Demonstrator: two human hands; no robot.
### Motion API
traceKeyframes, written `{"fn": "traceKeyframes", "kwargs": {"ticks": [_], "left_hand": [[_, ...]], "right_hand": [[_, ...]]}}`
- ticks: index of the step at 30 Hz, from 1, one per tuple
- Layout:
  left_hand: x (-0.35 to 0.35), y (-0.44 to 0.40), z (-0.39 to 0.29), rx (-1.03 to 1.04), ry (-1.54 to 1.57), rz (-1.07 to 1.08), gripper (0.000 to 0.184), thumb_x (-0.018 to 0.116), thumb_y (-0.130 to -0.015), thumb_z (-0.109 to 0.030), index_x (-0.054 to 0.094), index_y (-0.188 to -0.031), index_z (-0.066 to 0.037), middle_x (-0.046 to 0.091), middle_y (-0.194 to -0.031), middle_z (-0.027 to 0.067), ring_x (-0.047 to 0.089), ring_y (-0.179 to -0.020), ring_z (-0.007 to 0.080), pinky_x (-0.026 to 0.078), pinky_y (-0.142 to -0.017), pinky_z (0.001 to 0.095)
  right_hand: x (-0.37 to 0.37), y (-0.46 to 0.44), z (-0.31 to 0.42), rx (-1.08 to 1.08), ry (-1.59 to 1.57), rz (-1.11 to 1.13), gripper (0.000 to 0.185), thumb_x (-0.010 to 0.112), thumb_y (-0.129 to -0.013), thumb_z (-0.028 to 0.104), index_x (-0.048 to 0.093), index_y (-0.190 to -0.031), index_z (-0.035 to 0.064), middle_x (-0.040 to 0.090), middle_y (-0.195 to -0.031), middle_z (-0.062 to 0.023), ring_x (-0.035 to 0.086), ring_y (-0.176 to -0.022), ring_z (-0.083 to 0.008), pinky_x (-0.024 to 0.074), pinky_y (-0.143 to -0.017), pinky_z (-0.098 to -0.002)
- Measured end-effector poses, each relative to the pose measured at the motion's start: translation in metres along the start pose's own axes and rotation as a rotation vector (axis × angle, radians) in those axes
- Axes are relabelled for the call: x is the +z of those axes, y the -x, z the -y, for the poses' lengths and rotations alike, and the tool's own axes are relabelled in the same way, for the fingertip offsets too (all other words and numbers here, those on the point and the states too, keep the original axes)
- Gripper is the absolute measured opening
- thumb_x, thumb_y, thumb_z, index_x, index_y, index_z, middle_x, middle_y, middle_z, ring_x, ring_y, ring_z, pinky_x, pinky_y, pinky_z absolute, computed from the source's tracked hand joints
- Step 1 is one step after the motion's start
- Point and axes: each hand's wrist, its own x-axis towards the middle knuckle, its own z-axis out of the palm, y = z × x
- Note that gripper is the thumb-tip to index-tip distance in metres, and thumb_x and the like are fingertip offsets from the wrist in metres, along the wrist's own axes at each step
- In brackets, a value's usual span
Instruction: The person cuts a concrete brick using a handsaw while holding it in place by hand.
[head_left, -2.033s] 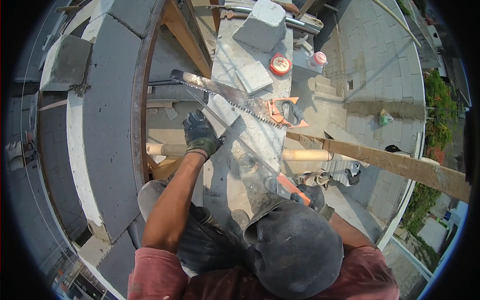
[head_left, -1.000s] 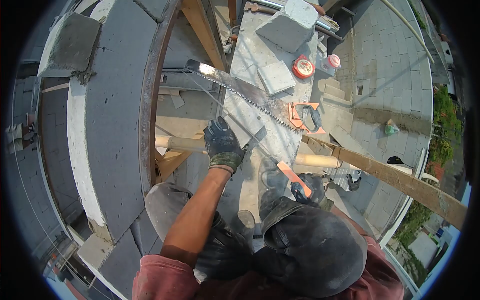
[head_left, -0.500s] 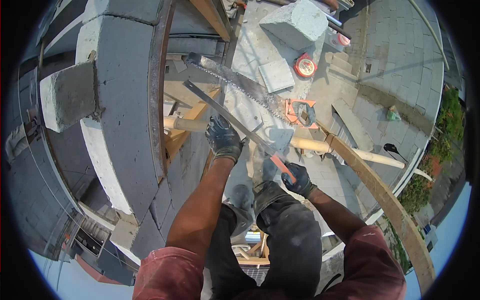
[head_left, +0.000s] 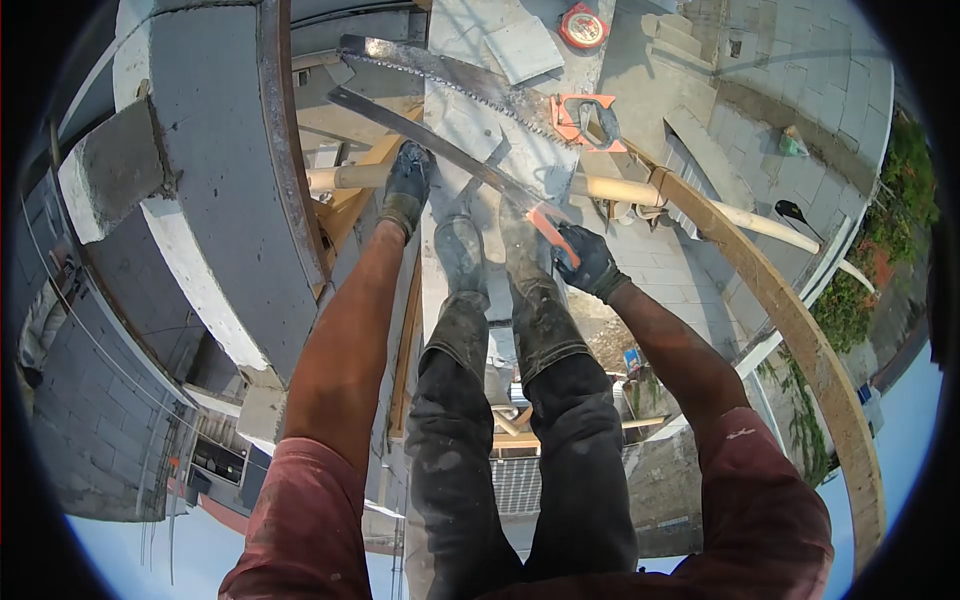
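Observation:
My right hand (head_left: 588,263), in a black glove, is closed round the orange handle (head_left: 553,236) of a hand saw (head_left: 430,142). The saw's long dark blade is seen nearly edge-on and points up to the left; its teeth cannot be made out. Beyond it, a second hand saw (head_left: 450,75) with coarse teeth and an orange-and-grey handle lies on the dusty board (head_left: 460,112). My gloved left hand (head_left: 408,180) is at the board's left edge beside a bamboo pole (head_left: 350,177), fingers stretched forward. Whether it presses on the pole or the board is unclear.
Both boots (head_left: 460,250) stand on the narrow board, with lower ground visible past its edges. A red tape measure (head_left: 583,27) and a flat block piece (head_left: 524,50) lie ahead. A grey block wall (head_left: 215,130) rises at left; a long wooden strip (head_left: 770,275) curves past at right.
The view has tilted down, showing more of my legs and boots. My left hand has moved forward and left to the board's edge. The held saw stays in my right hand, at a similar slant.

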Motion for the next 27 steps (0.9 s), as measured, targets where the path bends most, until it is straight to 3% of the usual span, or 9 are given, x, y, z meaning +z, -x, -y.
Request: {"fn": "traceKeyframes", "kwargs": {"ticks": [1,2,5,7,8,11,19,25,27], "left_hand": [[0.023,-0.005,0.036,0.095,-0.066,-0.102,0.049,0.038,-0.108,-0.036,0.057,-0.131,0.003,0.064,-0.127,0.0224,0.060,-0.120,0.0374,0.047,-0.100,0.0410],[0.037,-0.013,0.053,0.105,0.265,-0.155,0.051,0.038,-0.108,-0.040,0.061,-0.124,0.002,0.067,-0.119,0.0205,0.063,-0.111,0.0349,0.048,-0.094,0.0401],[0.015,-0.013,-0.032,-0.499,0.823,-0.277,0.059,0.038,-0.107,-0.050,0.070,-0.109,0.000,0.071,-0.095,0.0135,0.064,-0.083,0.0257,0.050,-0.078,0.0368],[0.003,-0.010,-0.064,-0.613,0.426,-0.295,0.064,0.036,-0.106,-0.053,0.070,-0.109,0.001,0.071,-0.091,0.0146,0.064,-0.080,0.0251,0.051,-0.077,0.0371],[0.002,-0.011,-0.077,-0.659,0.542,-0.294,0.064,0.034,-0.107,-0.051,0.070,-0.109,0.001,0.073,-0.094,0.0205,0.068,-0.084,0.0348,0.052,-0.079,0.0423],[0.012,-0.021,-0.053,-0.535,0.078,-0.255,0.061,0.034,-0.107,-0.049,0.070,-0.108,0.001,0.073,-0.102,0.0239,0.068,-0.094,0.0428,0.051,-0.082,0.0469],[0.016,-0.019,-0.065,-0.539,0.107,-0.315,0.050,0.037,-0.107,-0.041,0.068,-0.106,-0.002,0.072,-0.104,0.0234,0.067,-0.098,0.0434,0.052,-0.082,0.0493],[0.024,-0.012,-0.059,-0.325,-0.159,-0.438,0.047,0.038,-0.106,-0.036,0.067,-0.098,0.000,0.072,-0.094,0.0239,0.067,-0.089,0.0446,0.052,-0.076,0.0505],[0.015,-0.007,-0.058,-0.361,0.040,-0.459,0.044,0.039,-0.105,-0.033,0.068,-0.097,0.000,0.071,-0.091,0.0240,0.067,-0.088,0.0444,0.052,-0.076,0.0504]], "right_hand": [[0.001,0.002,0.002,0.013,-0.015,-0.021,0.044,0.074,-0.078,0.018,0.062,-0.117,0.0005,0.066,-0.114,-0.0209,0.064,-0.105,-0.0406,0.0536,-0.093,-0.0465],[0.002,0.003,0.003,0.025,-0.027,-0.045,0.044,0.074,-0.078,0.017,0.062,-0.118,0.0004,0.066,-0.115,-0.0210,0.064,-0.106,-0.0404,0.0536,-0.093,-0.0461],[0.009,0.007,0.000,-0.002,0.033,-0.051,0.044,0.074,-0.079,0.018,0.062,-0.117,0.0001,0.065,-0.116,-0.0214,0.065,-0.106,-0.0400,0.0538,-0.093,-0.0457],[0.021,0.012,-0.007,0.011,0.043,-0.094,0.042,0.075,-0.079,0.019,0.064,-0.115,0.0002,0.067,-0.112,-0.0216,0.065,-0.102,-0.0402,0.0538,-0.091,-0.0460],[0.017,0.011,-0.002,0.025,0.014,-0.098,0.041,0.075,-0.080,0.019,0.064,-0.114,0.0005,0.068,-0.110,-0.0215,0.065,-0.101,-0.0402,0.0539,-0.090,-0.0462],[0.015,0.010,0.005,0.053,0.001,-0.129,0.038,0.074,-0.081,0.020,0.065,-0.113,0.0011,0.068,-0.108,-0.0210,0.066,-0.098,-0.0401,0.0543,-0.088,-0.0462],[0.013,0.004,0.013,0.026,0.008,-0.144,0.033,0.072,-0.083,0.020,0.066,-0.111,0.0038,0.068,-0.106,-0.0186,0.066,-0.096,-0.0381,0.0545,-0.085,-0.0447],[0.014,0.007,0.008,0.030,-0.031,-0.152,0.030,0.071,-0.085,0.017,0.066,-0.111,0.0025,0.068,-0.099,-0.0191,0.066,-0.088,-0.0397,0.0550,-0.078,-0.0449],[0.008,0.002,0.011,-0.033,-0.038,-0.185,0.027,0.070,-0.085,0.013,0.067,-0.109,0.0019,0.068,-0.095,-0.0192,0.066,-0.084,-0.0400,0.0549,-0.074,-0.0445]]}}
